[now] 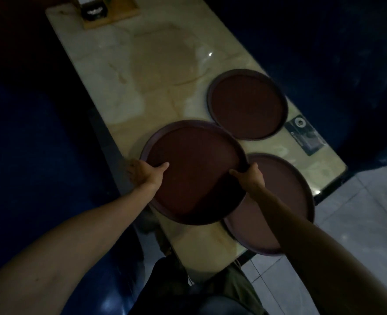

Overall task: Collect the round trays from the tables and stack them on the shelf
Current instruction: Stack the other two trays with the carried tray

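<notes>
Three round dark-brown trays are on a pale marble-look table (156, 64). I hold the nearest large tray (192, 155) by its rim with both hands. My left hand (146, 172) grips its left edge, thumb inside. My right hand (250, 175) grips its right edge. This tray overlaps a second tray (285, 194) that lies at the table's near right corner and juts over the edge. A third tray (247, 104) lies flat farther back on the right. The scene is dim.
A wooden holder with a dark object (101, 12) stands at the table's far end. A dark card or sticker (305, 135) lies by the right edge. Dark blue seating (28, 155) flanks both sides. Pale floor tiles (358, 223) lie to the right.
</notes>
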